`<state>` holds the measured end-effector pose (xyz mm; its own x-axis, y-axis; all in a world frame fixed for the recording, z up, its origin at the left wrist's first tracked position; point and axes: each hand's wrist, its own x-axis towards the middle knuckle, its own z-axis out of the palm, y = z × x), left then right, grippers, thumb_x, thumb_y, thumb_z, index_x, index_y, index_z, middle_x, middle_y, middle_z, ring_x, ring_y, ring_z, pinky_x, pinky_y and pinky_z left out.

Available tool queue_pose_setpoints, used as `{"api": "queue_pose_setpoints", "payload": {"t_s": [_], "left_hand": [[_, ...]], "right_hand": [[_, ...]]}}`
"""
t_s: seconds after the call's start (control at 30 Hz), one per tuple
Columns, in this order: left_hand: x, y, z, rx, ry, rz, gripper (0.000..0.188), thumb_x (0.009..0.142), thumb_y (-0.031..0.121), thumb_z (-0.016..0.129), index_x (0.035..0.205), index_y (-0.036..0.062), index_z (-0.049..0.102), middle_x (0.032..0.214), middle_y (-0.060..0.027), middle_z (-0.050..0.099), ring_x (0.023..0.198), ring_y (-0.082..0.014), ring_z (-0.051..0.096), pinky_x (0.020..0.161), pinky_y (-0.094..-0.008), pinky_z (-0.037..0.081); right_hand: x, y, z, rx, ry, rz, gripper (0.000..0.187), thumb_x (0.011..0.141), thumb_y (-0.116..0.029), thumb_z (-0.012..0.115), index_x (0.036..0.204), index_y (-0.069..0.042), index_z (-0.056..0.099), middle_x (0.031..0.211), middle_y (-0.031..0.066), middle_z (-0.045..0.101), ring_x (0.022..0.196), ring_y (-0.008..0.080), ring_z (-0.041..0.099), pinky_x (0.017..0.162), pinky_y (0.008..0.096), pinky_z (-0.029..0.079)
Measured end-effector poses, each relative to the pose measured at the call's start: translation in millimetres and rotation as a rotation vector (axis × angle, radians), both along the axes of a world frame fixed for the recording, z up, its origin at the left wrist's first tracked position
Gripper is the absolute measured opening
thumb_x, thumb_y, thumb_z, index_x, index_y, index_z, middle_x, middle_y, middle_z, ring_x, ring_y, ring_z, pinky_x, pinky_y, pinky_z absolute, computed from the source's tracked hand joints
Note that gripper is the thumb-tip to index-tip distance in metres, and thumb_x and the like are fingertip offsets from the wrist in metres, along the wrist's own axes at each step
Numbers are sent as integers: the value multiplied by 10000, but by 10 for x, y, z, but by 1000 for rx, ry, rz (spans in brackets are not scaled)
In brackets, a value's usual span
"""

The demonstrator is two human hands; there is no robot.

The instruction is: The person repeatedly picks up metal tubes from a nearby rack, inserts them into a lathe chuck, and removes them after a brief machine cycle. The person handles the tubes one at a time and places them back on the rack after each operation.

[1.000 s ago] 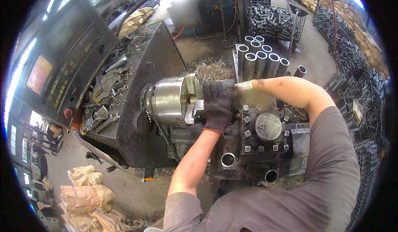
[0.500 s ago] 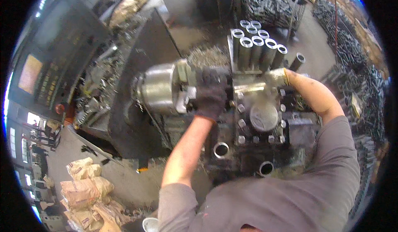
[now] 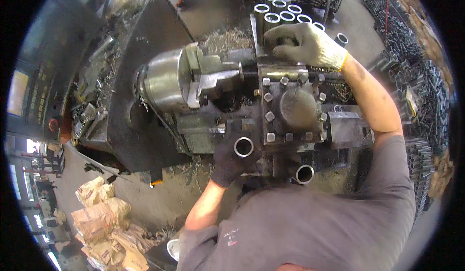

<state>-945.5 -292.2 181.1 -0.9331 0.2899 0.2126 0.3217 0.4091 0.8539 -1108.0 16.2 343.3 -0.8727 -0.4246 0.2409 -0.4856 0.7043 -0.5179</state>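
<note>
My left hand (image 3: 226, 160), in a dark glove, is closed around an upright metal tube (image 3: 243, 147) in front of the lathe. The tube's bright ring-shaped end faces up; part of the fingers is hidden behind it. My right hand (image 3: 307, 46), in a pale glove with a yellow-edged cuff, is above the tool post (image 3: 296, 109), beside a cluster of standing tubes (image 3: 287, 16). Its thumb and fingers are curved and apart, with nothing visible between them. Left of the tool post is the steel chuck (image 3: 167, 80) with its stepped jaws (image 3: 208, 80).
Another upright tube (image 3: 304, 174) stands close to my body. A dark guard panel (image 3: 140, 72) rises left of the chuck, with metal shavings behind it. Brown paper sacks (image 3: 101, 218) are heaped at the lower left. Piles of metal tubes (image 3: 421, 87) line the right.
My left hand has moved from the chuck jaws back toward me, onto the upright tube. My right hand has lifted from the tool post's far side toward the standing tubes. The view has shifted.
</note>
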Motion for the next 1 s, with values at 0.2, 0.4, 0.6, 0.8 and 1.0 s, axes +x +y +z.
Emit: {"api": "queue_pose_setpoints", "payload": {"t_s": [0.2,0.4,0.6,0.8,1.0], "left_hand": [[-457,205,940,805,252,206,598,984,522,550,1172,-28,689,1161,-172,710,1079,-302,680,960,-456,532],[-657,217,1185,266,296,303,354,1010,263,631,1208,-25,686,1225,-165,676,1091,-255,655,996,-382,515],[-8,-836,-248,208,-349,465,338,1011,201,644,1268,-12,692,1213,-98,714,1118,-195,650,990,-359,511],[775,-2125,-1560,876,-421,1077,372,1053,402,592,1218,87,702,1069,-21,640,931,-175,597,779,-396,506],[1055,-3104,-1627,1252,-369,949,452,1066,606,458,1009,205,658,784,9,575,651,-165,503,725,-490,478]], "right_hand": [[472,-769,425,71,-338,410,620,839,-250,813,1414,-108,629,1041,124,784,896,216,738,843,391,578],[218,-607,151,48,-74,169,422,737,-351,837,1019,-58,724,878,215,744,839,383,745,764,458,589],[-388,212,-493,727,-196,-91,424,720,-396,848,998,-80,797,900,196,769,881,354,770,780,465,599],[-471,233,-1119,452,-250,141,383,735,-359,817,896,-16,765,844,203,747,793,383,739,709,468,574],[-633,228,-1449,259,-222,192,431,705,-258,833,1035,-8,713,914,223,747,861,404,733,738,473,566]]}}
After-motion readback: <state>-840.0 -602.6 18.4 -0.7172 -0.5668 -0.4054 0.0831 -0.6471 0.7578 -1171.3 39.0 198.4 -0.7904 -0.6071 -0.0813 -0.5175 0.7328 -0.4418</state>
